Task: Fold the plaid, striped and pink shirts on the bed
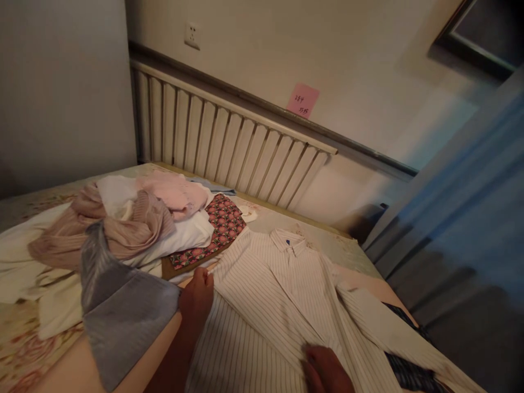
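Left hand (197, 295): curled, grip unclear | right hand (327, 371): likewise | shirt (282, 300) — pale, thin-striped, collared, creased

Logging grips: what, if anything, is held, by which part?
I can't tell: the left hand curls at an edge of the striped shirt, the right hand over its front.

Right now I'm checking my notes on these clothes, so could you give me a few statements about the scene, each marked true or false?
1. The collared striped shirt lies with its collar toward the radiator. True.
2. The left hand rests on that collar. False: it is at the shirt's edge, near the grey cloth.
3. The right hand is over the shirt. True.
4. In this view, the pink note is left of the wall socket. False: it is to the right.
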The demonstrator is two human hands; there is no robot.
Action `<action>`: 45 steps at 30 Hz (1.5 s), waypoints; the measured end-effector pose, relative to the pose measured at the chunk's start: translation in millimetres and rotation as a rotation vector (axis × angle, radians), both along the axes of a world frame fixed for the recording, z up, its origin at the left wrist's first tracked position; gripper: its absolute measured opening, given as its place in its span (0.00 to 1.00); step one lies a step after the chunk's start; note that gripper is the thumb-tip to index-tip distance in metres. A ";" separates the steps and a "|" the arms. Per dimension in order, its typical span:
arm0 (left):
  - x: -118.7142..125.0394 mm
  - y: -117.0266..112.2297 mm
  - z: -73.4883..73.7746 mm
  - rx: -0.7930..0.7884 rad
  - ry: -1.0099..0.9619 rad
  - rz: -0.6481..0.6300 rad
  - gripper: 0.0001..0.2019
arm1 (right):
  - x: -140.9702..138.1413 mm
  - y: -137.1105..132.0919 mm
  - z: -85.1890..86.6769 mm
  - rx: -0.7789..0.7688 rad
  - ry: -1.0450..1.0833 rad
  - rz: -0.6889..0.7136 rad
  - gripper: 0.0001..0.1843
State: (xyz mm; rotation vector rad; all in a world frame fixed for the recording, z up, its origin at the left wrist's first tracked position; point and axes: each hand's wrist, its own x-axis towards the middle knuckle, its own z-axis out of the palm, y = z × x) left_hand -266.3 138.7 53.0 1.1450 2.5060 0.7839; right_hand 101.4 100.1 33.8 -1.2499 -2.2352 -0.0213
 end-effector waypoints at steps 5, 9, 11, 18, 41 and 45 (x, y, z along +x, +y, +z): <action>-2.0 0.5 1.3 -0.028 -0.022 -0.003 0.11 | -28.8 31.9 0.0 0.037 -0.081 0.071 0.20; -2.2 0.2 2.6 -0.025 -0.023 -0.009 0.13 | -40.6 54.1 -21.3 0.041 -0.165 0.095 0.22; -1.7 0.0 2.7 -0.024 -0.023 -0.011 0.13 | -40.6 59.5 -28.2 0.031 -0.160 0.071 0.22; -1.0 0.5 -0.5 -0.029 0.014 -0.011 0.13 | -33.7 57.9 -23.6 0.002 -0.107 -0.027 0.23; -8.1 0.3 -13.2 0.112 0.065 -0.088 0.18 | 4.9 45.2 17.0 -0.271 0.324 -0.273 0.18; 16.4 -23.4 -14.1 0.242 0.430 -0.231 0.21 | 78.7 33.0 34.9 -0.377 0.420 -0.369 0.16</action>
